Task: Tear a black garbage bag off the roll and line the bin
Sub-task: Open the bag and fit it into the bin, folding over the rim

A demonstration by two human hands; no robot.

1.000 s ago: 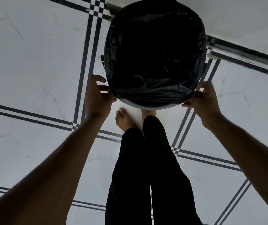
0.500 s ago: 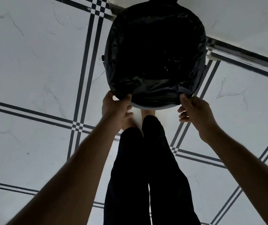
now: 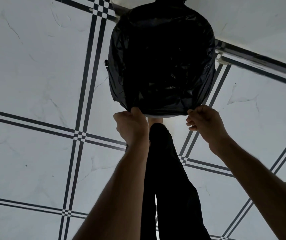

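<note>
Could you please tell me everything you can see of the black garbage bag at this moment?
The black garbage bag is thin, glossy, crinkled plastic, opened and draped over the bin, hiding nearly all of it; only a pale strip of the bin rim shows under its near edge. Its inside is too dark to read. The left hand and right hand each pinch that near edge at a corner.

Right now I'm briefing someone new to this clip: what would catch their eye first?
The black garbage bag draped over the bin at top centre dominates. At its near edge the left hand and right hand each hold the plastic in a pinching grip. Below, black trouser legs cross a white tiled floor with dark double lines.
</note>
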